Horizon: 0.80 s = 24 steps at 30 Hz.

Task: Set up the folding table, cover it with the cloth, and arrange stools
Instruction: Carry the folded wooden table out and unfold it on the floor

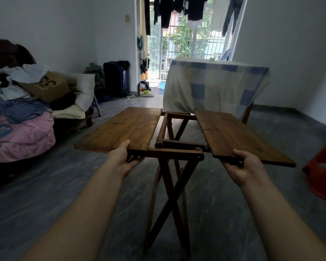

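Two leaves of the folding table (169, 147) lie near level on crossed legs, gap between. Left hand (123, 160) grips the left leaf's near edge at 7 o'clock; right hand (245, 167) grips the right leaf at 5. Head view: checked cloth (215, 87) drapes another table at 1 o'clock; red stool (322, 170) at 3. Covering and stools not yet done.
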Each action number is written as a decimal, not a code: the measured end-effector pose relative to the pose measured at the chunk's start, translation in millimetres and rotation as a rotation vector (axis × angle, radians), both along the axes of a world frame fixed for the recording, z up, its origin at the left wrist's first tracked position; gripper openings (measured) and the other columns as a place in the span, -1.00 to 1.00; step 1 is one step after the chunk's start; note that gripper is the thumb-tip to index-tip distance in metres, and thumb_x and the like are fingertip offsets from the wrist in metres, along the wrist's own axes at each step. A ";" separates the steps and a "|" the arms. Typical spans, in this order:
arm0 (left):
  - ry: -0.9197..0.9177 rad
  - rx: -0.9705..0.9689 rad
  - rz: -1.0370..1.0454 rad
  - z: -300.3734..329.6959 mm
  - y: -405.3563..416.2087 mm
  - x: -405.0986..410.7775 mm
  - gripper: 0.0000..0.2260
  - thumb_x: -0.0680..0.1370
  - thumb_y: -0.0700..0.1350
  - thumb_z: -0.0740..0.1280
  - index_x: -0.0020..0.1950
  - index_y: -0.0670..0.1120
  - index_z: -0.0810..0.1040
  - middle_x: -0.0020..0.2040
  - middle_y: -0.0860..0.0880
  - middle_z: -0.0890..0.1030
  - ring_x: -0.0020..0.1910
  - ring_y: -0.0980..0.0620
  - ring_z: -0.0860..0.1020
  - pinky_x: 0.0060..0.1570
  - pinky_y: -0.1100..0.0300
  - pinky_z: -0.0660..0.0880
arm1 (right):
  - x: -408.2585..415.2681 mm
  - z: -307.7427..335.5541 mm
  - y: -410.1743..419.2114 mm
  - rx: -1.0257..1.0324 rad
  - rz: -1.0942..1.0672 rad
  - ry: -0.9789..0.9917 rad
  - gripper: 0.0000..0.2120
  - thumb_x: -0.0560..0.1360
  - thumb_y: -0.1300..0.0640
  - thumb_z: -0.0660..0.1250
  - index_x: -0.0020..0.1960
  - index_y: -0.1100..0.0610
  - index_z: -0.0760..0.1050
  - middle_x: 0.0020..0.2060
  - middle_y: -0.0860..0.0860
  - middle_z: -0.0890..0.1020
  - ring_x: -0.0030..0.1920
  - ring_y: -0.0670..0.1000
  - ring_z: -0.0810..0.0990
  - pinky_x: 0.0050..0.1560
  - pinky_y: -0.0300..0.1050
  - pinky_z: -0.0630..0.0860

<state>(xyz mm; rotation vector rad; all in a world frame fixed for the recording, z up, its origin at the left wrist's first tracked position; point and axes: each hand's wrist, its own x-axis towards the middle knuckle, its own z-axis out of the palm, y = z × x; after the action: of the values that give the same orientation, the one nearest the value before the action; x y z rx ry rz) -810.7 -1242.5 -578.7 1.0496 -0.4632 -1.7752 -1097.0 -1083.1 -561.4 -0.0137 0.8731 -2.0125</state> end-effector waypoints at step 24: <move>-0.369 -0.229 -0.224 44.5 20.9 -56.2 -0.81 0.58 -0.17 0.38 0.03 -0.27 0.45 0.09 -0.23 0.55 0.00 -0.20 0.63 -0.40 0.10 0.63 | 20.2 29.3 -8.7 0.102 0.062 0.164 -0.87 0.59 0.37 0.20 0.09 0.26 0.47 0.07 0.26 0.60 0.03 0.22 0.62 -0.17 0.22 0.59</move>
<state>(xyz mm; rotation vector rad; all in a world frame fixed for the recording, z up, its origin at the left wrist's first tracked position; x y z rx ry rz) -866.9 -1221.6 -534.2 1.1989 -1.0215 -1.6705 -1076.7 -1091.8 -532.2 -0.1485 1.0651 -1.9264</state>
